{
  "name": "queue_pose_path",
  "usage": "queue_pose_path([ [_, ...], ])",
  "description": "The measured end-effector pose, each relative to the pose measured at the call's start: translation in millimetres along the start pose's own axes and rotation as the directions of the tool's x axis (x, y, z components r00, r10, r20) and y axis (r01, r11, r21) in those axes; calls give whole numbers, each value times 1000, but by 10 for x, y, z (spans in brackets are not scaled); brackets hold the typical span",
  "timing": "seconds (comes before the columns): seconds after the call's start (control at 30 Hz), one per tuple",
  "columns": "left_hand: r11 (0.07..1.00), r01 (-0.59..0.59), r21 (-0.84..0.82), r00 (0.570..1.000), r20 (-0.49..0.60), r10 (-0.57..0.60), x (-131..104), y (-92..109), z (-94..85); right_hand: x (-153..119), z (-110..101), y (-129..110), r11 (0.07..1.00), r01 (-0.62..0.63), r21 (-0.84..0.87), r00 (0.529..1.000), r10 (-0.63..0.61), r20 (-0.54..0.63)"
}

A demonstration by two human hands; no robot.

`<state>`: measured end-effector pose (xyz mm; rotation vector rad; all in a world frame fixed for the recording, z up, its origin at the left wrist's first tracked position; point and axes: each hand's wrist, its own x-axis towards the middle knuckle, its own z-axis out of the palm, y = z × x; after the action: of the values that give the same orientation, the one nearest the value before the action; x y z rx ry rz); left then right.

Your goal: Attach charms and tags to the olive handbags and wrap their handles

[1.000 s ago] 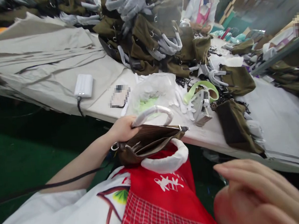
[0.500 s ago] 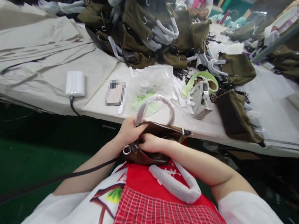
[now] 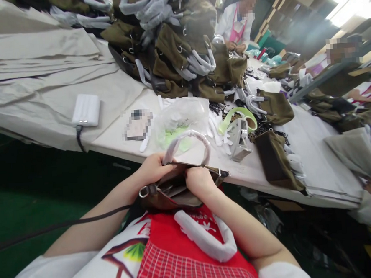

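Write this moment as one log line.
left hand: grips bag rim | right hand: at bag mouth, fingers hidden | near handle: over apron

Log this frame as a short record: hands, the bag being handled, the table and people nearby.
Left hand: grips the far rim of the bag, at the base of its far handle
Right hand: at the bag's opening; fingertips hidden
Bag state: open, in front of the red apron; near handle hanging over the apron
Handle covering: white wrap on both
Table, nearest the bag: clear plastic bag, phone, green tape
Table, beyond: bag pile
Co-worker: person in pink apron
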<state>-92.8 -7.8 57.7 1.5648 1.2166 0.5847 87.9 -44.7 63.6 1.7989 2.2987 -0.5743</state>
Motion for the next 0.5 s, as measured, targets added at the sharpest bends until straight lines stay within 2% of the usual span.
queue_pose_path([
  [0.07,999,-19,48,998,64,15,-22,-9,-71,-39,-23,33,999,7,-48,1000,-6,14],
  [0.13,992,-55,111,994,95,45,-55,7,-122,-96,-37,10,996,31,-81,999,-33,-26],
  [0.27,983,-74,166,996,54,66,-101,81,-118,-160,-19,-113,976,207,-65,968,-214,-134],
  [0.33,983,-74,170,997,17,72,-96,95,-87,-139,37,-167,963,259,-67,959,-265,-102],
  [0.43,976,-105,189,993,-38,114,-64,62,-62,-100,137,-221,949,300,-98,954,-301,9],
  [0.5,964,-139,226,985,-65,158,-51,26,-70,-123,131,-240,923,373,-90,927,-366,84],
])
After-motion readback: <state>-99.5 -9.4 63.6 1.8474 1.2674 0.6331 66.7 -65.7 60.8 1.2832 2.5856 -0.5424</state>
